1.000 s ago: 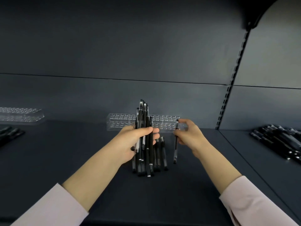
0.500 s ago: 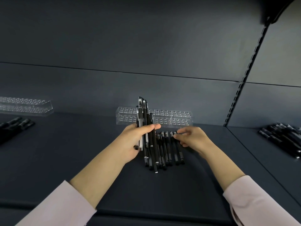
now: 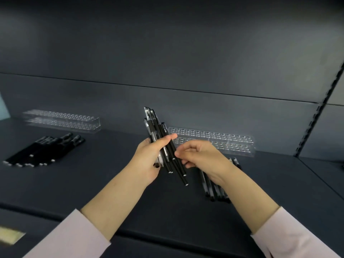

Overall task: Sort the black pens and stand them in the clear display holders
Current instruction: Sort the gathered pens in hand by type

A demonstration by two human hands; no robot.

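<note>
Dark shelf (image 3: 93,183) below: my left hand (image 3: 149,160) gripped the pen bundle (image 3: 153,125) upright, my right hand (image 3: 202,159) pinched one pen (image 3: 182,173) in it. Sorting, I judged; next, aiming it into the clear holder (image 3: 223,138).

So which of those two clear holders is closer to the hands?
The right-hand holder, directly behind the left hand and right hand. The other holder stands far off to the left, behind a loose row of pens.

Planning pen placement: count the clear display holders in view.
2. The left holder stands at back left of the shelf; the right holder back centre-right, just beyond the right hand. More may be offscreen.
</note>
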